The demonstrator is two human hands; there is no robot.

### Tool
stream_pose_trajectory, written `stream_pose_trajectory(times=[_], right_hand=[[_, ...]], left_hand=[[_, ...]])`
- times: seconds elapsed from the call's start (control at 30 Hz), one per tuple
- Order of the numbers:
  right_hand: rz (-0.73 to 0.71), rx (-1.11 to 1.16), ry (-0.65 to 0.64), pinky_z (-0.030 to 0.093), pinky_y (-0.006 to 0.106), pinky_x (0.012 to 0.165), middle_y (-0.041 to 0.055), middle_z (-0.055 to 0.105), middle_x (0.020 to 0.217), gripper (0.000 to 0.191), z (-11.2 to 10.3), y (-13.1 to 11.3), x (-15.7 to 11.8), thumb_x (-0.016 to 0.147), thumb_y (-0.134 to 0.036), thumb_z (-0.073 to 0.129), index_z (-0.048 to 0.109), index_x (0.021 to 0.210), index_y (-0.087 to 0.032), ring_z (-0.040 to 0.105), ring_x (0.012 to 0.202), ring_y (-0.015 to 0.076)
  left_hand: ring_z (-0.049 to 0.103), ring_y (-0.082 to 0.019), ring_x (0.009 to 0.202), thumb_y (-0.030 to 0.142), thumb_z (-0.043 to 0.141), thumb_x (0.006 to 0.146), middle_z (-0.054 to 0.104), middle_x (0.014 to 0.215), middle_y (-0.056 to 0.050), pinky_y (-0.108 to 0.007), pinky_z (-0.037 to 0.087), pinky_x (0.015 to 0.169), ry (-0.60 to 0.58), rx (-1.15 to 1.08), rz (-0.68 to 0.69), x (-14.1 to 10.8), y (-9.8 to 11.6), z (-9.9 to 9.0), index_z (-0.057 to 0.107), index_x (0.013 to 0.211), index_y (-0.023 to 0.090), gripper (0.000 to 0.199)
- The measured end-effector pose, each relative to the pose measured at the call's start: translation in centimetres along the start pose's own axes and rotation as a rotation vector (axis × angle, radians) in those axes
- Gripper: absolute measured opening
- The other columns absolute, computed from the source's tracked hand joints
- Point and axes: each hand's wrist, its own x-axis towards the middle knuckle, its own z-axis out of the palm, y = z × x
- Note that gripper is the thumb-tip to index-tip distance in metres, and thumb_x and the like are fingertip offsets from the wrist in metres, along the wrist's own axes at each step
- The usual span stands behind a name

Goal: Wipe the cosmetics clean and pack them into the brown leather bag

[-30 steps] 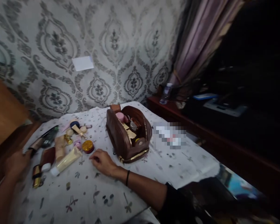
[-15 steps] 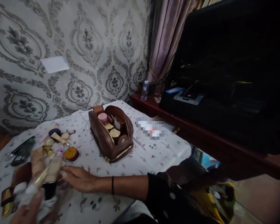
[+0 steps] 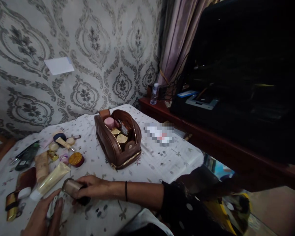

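My right hand (image 3: 94, 187) is wrapped round a foundation bottle (image 3: 70, 186) with a beige body and a dark cap, tilted just above the bed cover. At the lower left, my left hand (image 3: 43, 214) pinches a small whitish cloth or tissue (image 3: 52, 206), partly hidden by the fingers. A pale yellow tube (image 3: 52, 178) with a white cap lies just behind both hands. Beyond it are a beige tube (image 3: 41, 165) and a round gold-lidded jar (image 3: 76, 159). A brown makeup bag (image 3: 107, 141) stands unzipped at the centre, several jars and boxes inside.
More cosmetics lie at the left, among them a dark green bottle (image 3: 27, 157) and a gold-and-black bottle (image 3: 11, 206). A blurred-out item (image 3: 159, 133) lies right of the bag. A red-brown desk (image 3: 157, 109) carries a clear bottle (image 3: 154, 94) and a large black screen (image 3: 236, 82).
My right hand has moved right and now grips the foundation bottle, which is turned more sideways. My left hand has come in further with the whitish cloth, and the yellow tube is uncovered.
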Motion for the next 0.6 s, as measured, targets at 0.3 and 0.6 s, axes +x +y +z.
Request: stream_pose_trajectory(times=[0.3, 0.6], right_hand=[[-0.221, -0.809, 0.095, 0.048, 0.034, 0.09, 0.0061, 0.066, 0.111, 0.101, -0.2, -1.6, -2.6, 0.06, -0.027, 0.084, 0.034, 0.148, -0.018, 0.062, 0.102, 0.0241], [-0.357, -0.746, 0.053, 0.047, 0.035, 0.095, 0.0081, 0.067, 0.119, 0.078, -1.3, -0.8, -2.2, 0.064, -0.02, 0.08, 0.045, 0.134, -0.02, 0.063, 0.11, 0.0225]], left_hand=[[0.063, -0.023, 0.096, 0.033, 0.042, 0.098, 0.069, 0.106, -0.008, -0.033, 0.048, 0.083, 0.082, 0.141, 0.511, 0.8, 3.9, 2.5, 0.059, 0.122, 0.021, 0.032], [0.058, -0.024, 0.108, 0.032, 0.04, 0.1, 0.066, 0.116, -0.01, -0.041, 0.047, 0.095, -0.001, 0.053, 0.23, 0.6, 3.2, 1.9, 0.057, 0.129, 0.021, 0.035]])
